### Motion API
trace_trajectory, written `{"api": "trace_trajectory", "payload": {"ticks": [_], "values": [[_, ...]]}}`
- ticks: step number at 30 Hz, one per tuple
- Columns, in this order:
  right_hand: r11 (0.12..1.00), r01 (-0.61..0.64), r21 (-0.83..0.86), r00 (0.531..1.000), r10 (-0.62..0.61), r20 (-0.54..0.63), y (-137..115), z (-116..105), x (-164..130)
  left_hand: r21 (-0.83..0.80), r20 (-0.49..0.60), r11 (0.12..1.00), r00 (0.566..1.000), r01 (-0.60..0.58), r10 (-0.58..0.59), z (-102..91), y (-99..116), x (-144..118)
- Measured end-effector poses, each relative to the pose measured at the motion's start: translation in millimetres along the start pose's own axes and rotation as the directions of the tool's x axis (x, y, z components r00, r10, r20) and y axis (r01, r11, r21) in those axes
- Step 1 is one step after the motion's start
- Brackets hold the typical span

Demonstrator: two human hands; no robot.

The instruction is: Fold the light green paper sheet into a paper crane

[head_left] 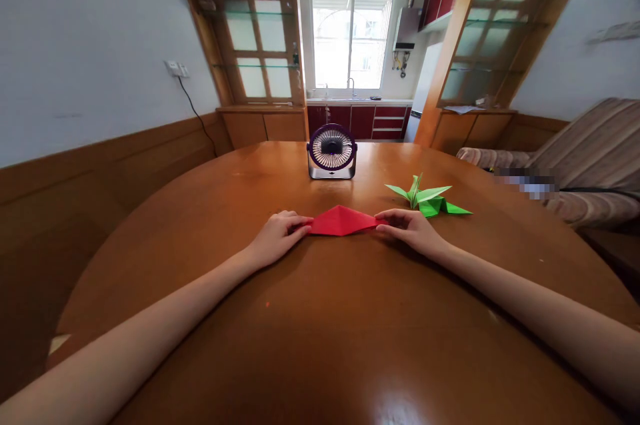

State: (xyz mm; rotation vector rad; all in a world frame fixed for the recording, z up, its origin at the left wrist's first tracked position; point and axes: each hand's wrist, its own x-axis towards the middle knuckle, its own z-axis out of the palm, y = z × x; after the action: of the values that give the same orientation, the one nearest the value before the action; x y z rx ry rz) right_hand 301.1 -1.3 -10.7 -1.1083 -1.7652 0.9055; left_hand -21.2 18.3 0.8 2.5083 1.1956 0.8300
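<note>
On table [320, 345], hands [277, 235] [407, 228] pinch red paper's [341, 221] tips.

On the table [350, 345]: 1 red paper [341, 221], folded flat; 1 green crane [425, 199]; 1 fan [332, 151]. 2 hands, left hand [275, 238] & right hand [413, 228], 1 at each tip of the red paper. Beyond: 1 window [351, 39], 2 glass doors, 1 sofa [585, 158], 1 wall socket [176, 69] w/ 1 cord.
</note>
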Motion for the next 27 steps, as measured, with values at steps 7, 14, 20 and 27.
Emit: {"api": "trace_trajectory", "payload": {"ticks": [7,14,20,27], "values": [[0.996,-0.064,0.064,0.993,0.071,-0.099,-5.1,3.0,-0.3,0.139,0.012,0.988,0.998,-0.069,0.068,7.2,-0.7,1.9],[0.999,-0.016,0.050,0.986,0.024,-0.163,-14.4,15.1,-1.0,0.241,0.030,0.959,0.988,-0.152,0.149,21.7,22.3,10.2],[0.995,0.101,0.000,0.979,-0.099,-0.180,-19.1,19.5,-2.2,0.203,0.020,0.975,0.996,-0.086,0.084,25.4,31.5,18.8],[0.991,0.117,0.063,0.974,-0.102,-0.202,-13.6,25.2,3.5,0.282,-0.041,0.957,0.996,-0.067,0.082,27.8,34.2,17.6]]}}
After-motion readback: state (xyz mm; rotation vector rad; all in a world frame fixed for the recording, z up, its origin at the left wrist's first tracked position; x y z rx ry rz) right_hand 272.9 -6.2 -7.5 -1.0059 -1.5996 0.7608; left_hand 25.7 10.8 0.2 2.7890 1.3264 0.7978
